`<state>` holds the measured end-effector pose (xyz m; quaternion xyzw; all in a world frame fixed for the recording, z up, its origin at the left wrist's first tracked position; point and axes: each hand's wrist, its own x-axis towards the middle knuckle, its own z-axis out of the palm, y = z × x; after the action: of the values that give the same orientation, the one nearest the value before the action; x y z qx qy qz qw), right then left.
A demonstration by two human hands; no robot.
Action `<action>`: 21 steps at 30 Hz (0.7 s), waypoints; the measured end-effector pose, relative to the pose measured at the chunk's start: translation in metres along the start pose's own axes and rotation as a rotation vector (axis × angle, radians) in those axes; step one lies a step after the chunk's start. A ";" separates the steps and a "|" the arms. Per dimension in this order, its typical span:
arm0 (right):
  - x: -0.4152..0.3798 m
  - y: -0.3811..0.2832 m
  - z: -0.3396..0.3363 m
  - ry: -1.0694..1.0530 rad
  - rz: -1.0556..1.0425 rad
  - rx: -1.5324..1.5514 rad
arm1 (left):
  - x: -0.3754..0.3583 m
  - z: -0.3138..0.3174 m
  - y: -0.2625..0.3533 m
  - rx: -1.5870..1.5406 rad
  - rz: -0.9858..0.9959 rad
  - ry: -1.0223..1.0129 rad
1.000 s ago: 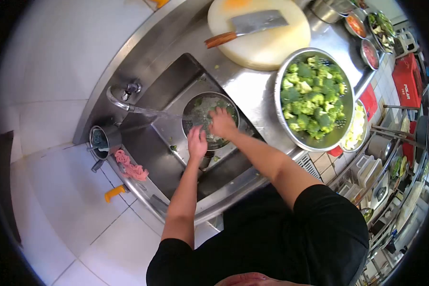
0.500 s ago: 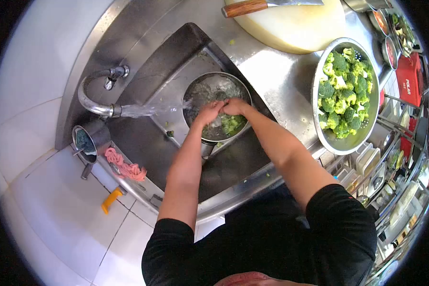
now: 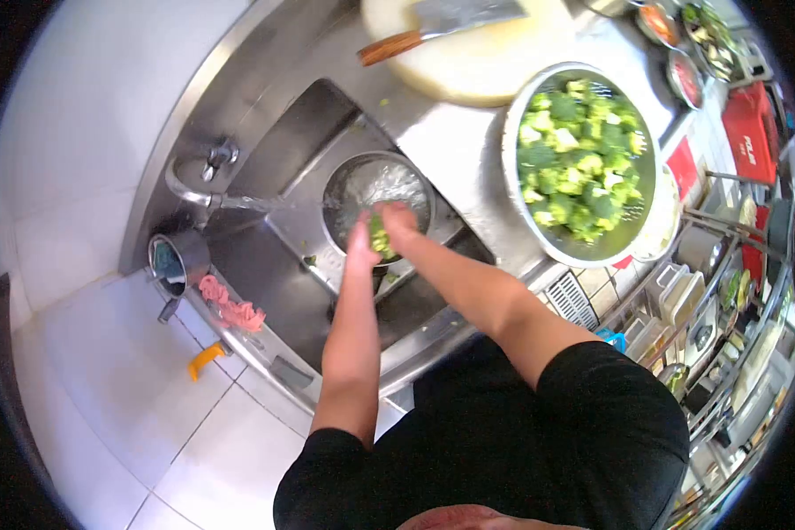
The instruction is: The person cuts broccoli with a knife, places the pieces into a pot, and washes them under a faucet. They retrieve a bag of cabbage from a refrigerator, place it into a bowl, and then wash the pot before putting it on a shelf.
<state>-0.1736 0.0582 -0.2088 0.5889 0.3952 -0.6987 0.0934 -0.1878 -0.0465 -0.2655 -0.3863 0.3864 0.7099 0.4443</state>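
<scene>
Over the near side of a metal pot (image 3: 334, 196) of churning water, my left hand (image 3: 359, 240) and my right hand (image 3: 397, 221) are cupped together around green broccoli pieces (image 3: 380, 238). Motion blurs the fingers somewhat. The pot stands in the steel sink (image 3: 265, 291), and a stream of water runs toward it from the curved tap (image 3: 185, 190). Right of the sink, a big steel colander (image 3: 512, 168) is heaped with cut broccoli florets (image 3: 583, 159).
Behind the sink, a cleaver (image 3: 397, 46) lies on a round cutting board (image 3: 433, 84). A metal mug (image 3: 185, 256) and a pink cloth (image 3: 230, 305) sit on the left rim. Crowded shelves (image 3: 707, 327) and a red box (image 3: 751, 132) stand at right.
My hands have come up out of the water toward the pot's near rim with broccoli between them. The camera view has shifted, bringing the colander and cutting board further left.
</scene>
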 end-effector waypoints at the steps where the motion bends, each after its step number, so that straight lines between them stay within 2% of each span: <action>1: -0.003 0.000 0.007 -0.060 -0.091 -0.006 | -0.026 0.024 0.010 -0.008 0.077 0.005; 2: -0.001 -0.001 0.004 -0.121 -0.182 -0.014 | -0.059 0.055 0.021 -0.019 0.157 0.011; 4: -0.108 -0.086 -0.033 -0.291 -0.314 -0.007 | -0.124 0.115 0.035 0.040 0.302 0.034; 5: -0.134 -0.113 -0.051 -0.289 -0.339 0.003 | -0.141 0.140 0.035 0.019 0.377 -0.042; 7: -0.170 -0.150 -0.093 -0.508 -0.632 0.095 | -0.189 0.202 0.023 0.047 0.604 -0.123; 8: -0.179 -0.164 -0.114 -0.508 -0.661 0.101 | -0.204 0.233 0.015 0.101 0.648 -0.193; 10: -0.194 -0.196 -0.160 -0.284 -1.063 -0.005 | -0.225 0.288 -0.007 0.249 0.769 -0.243; 11: -0.203 -0.212 -0.186 -0.193 -1.180 -0.057 | -0.234 0.316 -0.018 0.342 0.830 -0.261; 12: -0.193 -0.221 -0.206 -0.189 -1.161 -0.028 | -0.243 0.341 -0.029 0.364 0.804 -0.298; 14: -0.194 -0.243 -0.250 -0.081 -1.302 -0.157 | -0.232 0.377 -0.045 0.598 0.863 -0.282; 15: -0.180 -0.248 -0.273 0.049 -1.341 -0.422 | -0.220 0.390 -0.049 0.740 0.857 -0.262; 16: -0.187 -0.251 -0.291 0.327 -1.227 -0.782 | -0.221 0.402 -0.053 0.895 0.801 -0.181; 18: -0.202 -0.271 -0.332 0.314 -1.134 -1.118 | -0.208 0.409 -0.049 1.008 0.852 -0.152; 19: -0.220 -0.283 -0.347 0.313 -1.146 -1.110 | -0.218 0.412 -0.051 0.969 0.919 -0.195; 21: -0.254 -0.303 -0.364 0.070 -1.285 -0.852 | -0.228 0.407 -0.048 0.974 1.016 -0.184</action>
<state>-0.0078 0.4170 0.1556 0.1788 0.8972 -0.3842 -0.1245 -0.1568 0.2550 0.0922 0.1460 0.7532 0.6055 0.2116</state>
